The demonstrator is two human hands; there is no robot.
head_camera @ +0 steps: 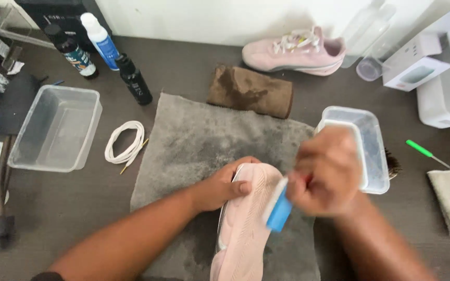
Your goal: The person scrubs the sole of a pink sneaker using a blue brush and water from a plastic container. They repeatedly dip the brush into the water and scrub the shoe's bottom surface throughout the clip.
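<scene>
The left hand (220, 188) has its fingers clamped on the pink shoe (246, 224), sole up on the grey towel (194, 140) near the tabletop's front edge. The shoe looks light with a firm sole, best gripped at its sides. The blurred right hand (326, 174) has fingers closed round a blue brush (278, 211)

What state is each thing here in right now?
Pale pink shoe: sole up, on grey towel.
Left hand: gripping that shoe.
Right hand: blurred, holding blue brush.
Second pink shoe: upright, laces loosened.
Clear plastic tub: open.
White shoelace: coiled.
</scene>
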